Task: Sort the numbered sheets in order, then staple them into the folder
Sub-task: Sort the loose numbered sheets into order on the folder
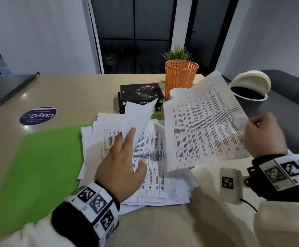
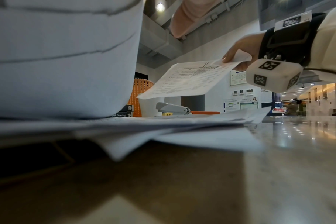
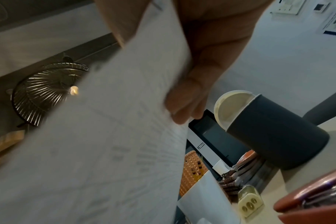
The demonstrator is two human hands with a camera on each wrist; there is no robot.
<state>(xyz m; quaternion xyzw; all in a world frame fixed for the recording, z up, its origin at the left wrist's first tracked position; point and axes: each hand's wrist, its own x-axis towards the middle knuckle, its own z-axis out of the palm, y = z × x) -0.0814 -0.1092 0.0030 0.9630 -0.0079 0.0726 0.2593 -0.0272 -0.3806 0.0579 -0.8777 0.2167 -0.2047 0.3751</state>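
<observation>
A loose pile of printed table sheets (image 1: pixel 152 168) lies on the beige table, overlapping the right edge of a green folder (image 1: pixel 38 166). My left hand (image 1: pixel 122 157) rests on the pile and pinches one sheet (image 1: pixel 138 118) between thumb and fingers, bending it upward; it fills the left wrist view as a big curl of white paper (image 2: pixel 58 60). My right hand (image 1: pixel 262 134) pinches the right edge of another printed sheet (image 1: pixel 204 125) and holds it tilted in the air above the pile (image 2: pixel 186 78). A grey stapler (image 2: pixel 172 108) sits behind the pile.
Behind the papers stand black books (image 1: pixel 141 93), an orange mesh holder (image 1: pixel 180 77) and a white cup (image 1: pixel 178 91). At the right edge stands a grey bin (image 1: pixel 250 93) with a white lid. A closed laptop (image 1: pixel 4 88) lies far left, near a round purple sticker (image 1: pixel 38 115).
</observation>
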